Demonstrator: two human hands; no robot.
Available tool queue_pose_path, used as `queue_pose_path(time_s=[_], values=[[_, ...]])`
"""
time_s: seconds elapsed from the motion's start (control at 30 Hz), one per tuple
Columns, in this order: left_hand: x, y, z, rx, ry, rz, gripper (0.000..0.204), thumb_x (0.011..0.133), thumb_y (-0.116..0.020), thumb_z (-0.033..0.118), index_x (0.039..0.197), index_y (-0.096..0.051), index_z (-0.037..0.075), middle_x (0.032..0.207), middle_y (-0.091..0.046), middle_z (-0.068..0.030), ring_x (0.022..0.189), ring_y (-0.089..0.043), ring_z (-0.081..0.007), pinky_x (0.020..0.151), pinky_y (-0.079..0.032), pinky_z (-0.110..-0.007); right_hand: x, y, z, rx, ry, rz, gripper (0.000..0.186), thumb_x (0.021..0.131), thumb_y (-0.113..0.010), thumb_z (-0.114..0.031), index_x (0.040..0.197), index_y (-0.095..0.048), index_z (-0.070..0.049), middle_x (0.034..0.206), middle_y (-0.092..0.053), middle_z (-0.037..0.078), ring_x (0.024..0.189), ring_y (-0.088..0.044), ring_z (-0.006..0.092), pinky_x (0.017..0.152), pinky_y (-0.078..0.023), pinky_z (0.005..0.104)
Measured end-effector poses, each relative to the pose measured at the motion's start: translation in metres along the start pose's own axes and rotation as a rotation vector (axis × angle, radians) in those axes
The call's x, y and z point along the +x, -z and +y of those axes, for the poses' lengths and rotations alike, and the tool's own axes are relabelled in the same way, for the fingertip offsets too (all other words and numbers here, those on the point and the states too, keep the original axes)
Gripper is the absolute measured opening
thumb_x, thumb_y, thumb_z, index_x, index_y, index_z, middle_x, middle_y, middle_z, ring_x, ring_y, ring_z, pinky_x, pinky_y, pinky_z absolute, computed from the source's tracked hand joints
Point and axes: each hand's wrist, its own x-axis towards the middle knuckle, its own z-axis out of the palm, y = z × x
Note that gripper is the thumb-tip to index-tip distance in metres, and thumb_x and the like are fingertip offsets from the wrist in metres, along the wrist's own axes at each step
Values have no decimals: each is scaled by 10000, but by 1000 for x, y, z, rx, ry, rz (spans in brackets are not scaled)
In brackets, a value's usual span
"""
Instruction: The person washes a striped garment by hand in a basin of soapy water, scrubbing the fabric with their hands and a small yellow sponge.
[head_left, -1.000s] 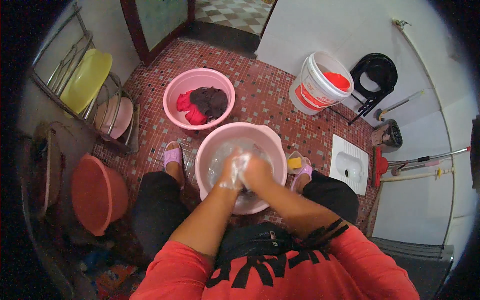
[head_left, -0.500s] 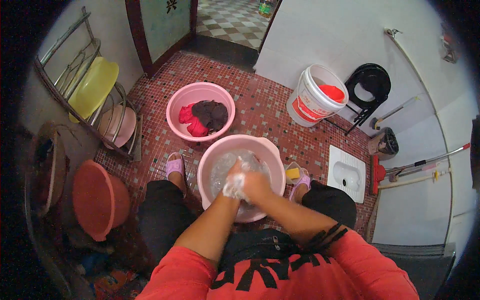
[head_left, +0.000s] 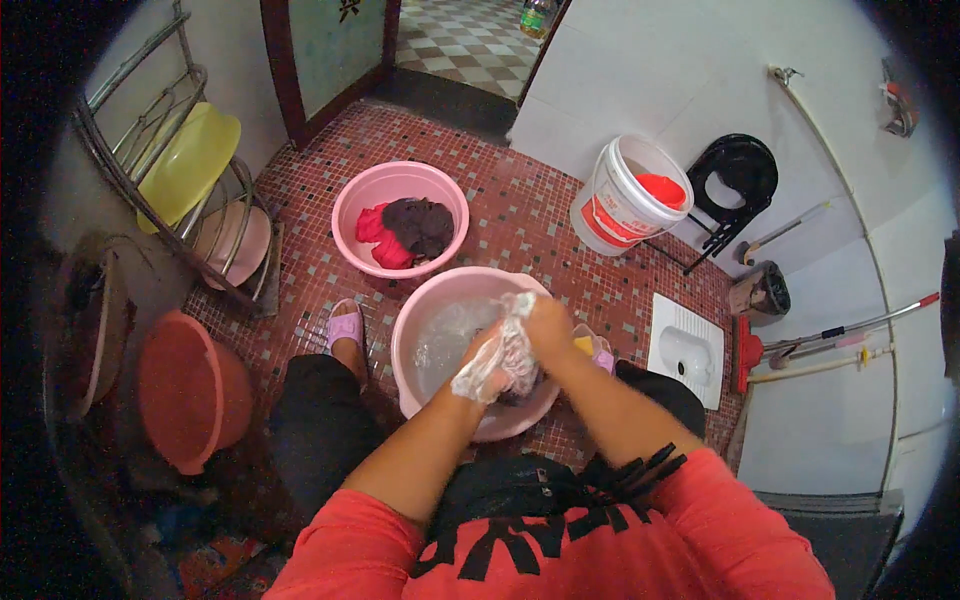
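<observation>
Gripping a wet, sudsy whitish cloth (head_left: pixel 497 358), both hands close on it over the pink basin (head_left: pixel 425 318) w/ water: left hand (head_left: pixel 482 362) bunches the near end, right hand (head_left: pixel 545 328) the far end. Probably soft, limp, slippery & water-heavy; best held in tight bunched folds. Second pink basin (head_left: pixel 355 200) w/ red & dark clothes sits beyond.

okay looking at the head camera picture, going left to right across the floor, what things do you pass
Orange tub → pink basin of red and dark clothes → pink wash basin, where the left hand and right hand grip a soapy cloth → white bucket → white squat pan → red broom head.
</observation>
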Motion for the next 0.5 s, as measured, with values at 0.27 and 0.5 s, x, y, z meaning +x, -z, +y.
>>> queue_pose_path(time_s=[0.27, 0.5], values=[[20, 49, 2, -129, 134, 19, 297, 837, -533, 267, 1011, -524, 28, 945, -563, -92, 838, -551, -172, 732, -454, -309, -53, 13, -92, 33, 199, -228, 205, 763, -570, -248, 823, -612, -57, 798, -623, 130, 761, -589, 297, 679, -447, 393], [3, -15, 14, 280, 181, -86, 319, 806, -576, 335, 910, -550, 35, 831, -568, -68, 737, -543, -139, 644, -444, -285, 10, 22, 16, 477, -45, 91, 261, 787, -549, -303, 821, -616, -53, 755, -603, 165, 683, -601, 282, 611, -465, 361]])
